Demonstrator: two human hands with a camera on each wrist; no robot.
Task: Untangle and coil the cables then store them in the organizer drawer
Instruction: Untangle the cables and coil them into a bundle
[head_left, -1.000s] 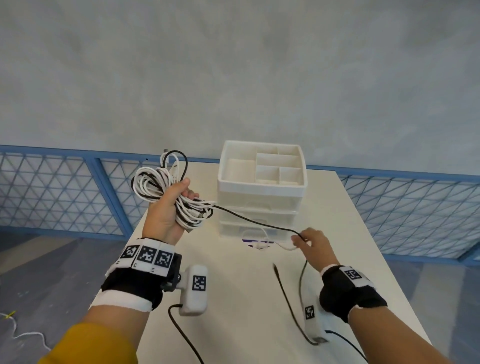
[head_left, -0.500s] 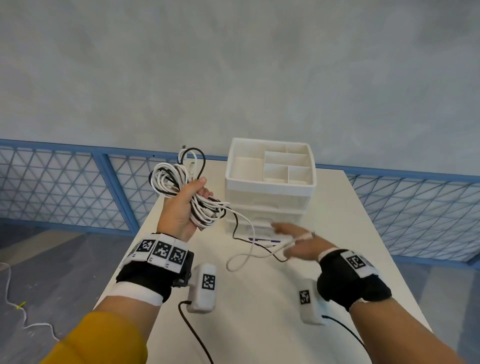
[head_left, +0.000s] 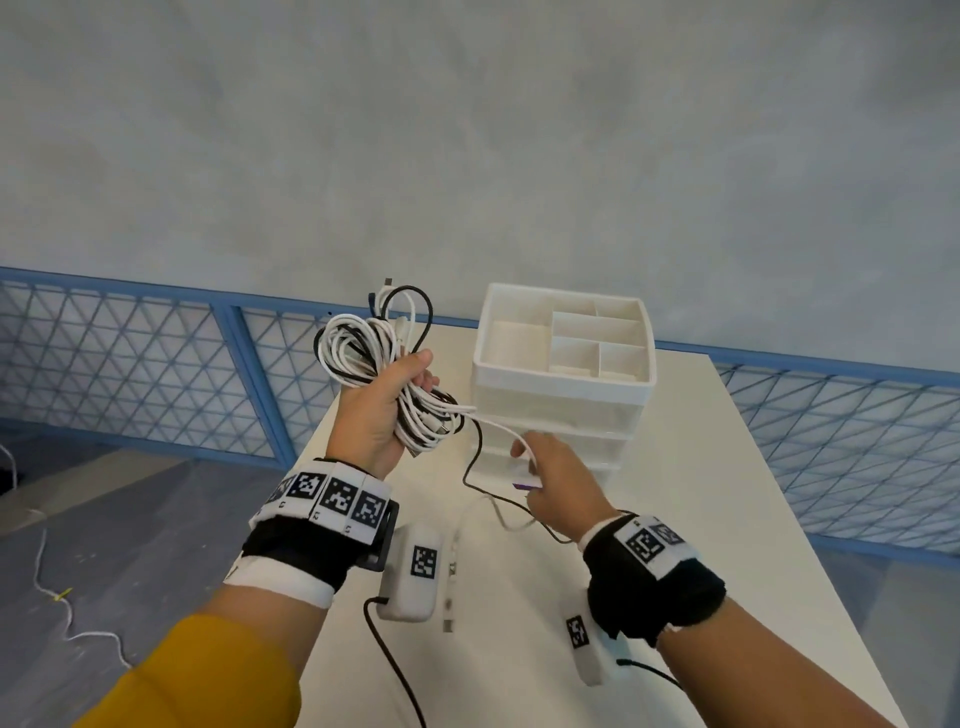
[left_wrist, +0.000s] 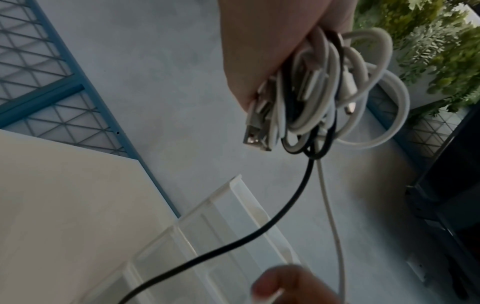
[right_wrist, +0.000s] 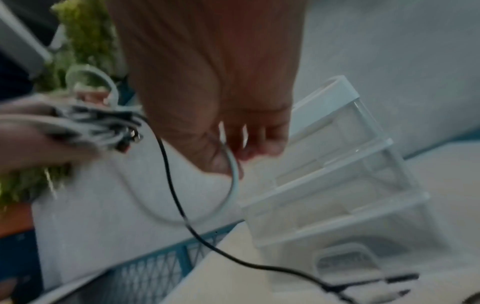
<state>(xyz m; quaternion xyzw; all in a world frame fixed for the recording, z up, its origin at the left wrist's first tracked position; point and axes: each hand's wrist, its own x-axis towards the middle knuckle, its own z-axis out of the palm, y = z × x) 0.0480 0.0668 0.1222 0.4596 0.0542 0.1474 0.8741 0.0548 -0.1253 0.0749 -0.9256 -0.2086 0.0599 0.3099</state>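
I see smooth rubbery cables (head_left: 363, 358) with a shiny metal plug (left_wrist: 253, 133), a glossy plastic organizer (head_left: 563, 384) with clear drawers, and a matt table (head_left: 701, 519).

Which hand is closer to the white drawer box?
Right. The right hand is right at the white plastic drawer organizer's front; the left hand is off to its left.

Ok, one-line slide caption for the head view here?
Left hand grips a bundle of white and black cables while the right hand pinches a white strand before the organizer.
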